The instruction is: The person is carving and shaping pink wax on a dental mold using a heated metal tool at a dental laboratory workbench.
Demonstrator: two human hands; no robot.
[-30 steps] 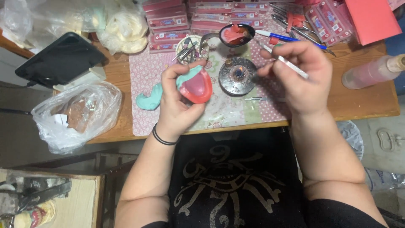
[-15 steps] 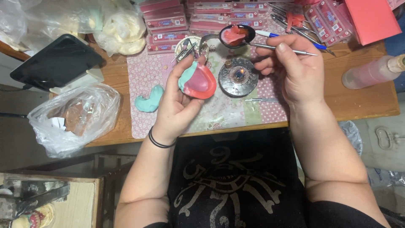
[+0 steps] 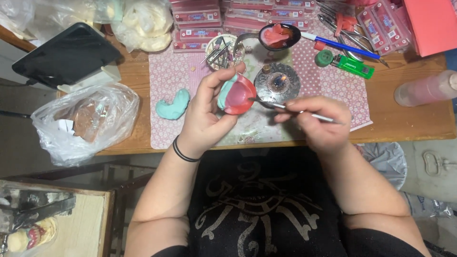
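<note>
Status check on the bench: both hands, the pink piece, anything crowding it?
Left hand grips pink wax plate on teal cast. Right hand holds thin metal tool, tip touching the plate. Lit burner just behind; nothing between.

A second ago the right hand [image 3: 318, 121] was raised beyond the small round burner [image 3: 277, 82], holding the thin metal tool [image 3: 295, 110] slanted away from the pink wax plate on its teal mould [image 3: 234, 93]. Now that hand has dropped nearer the body and swung the tool round, so its tip touches the right edge of the pink plate. The left hand [image 3: 205, 114] has turned the piece: the pink hollow now faces up and towards the right hand, with the thumb pressed at its lower edge.
</note>
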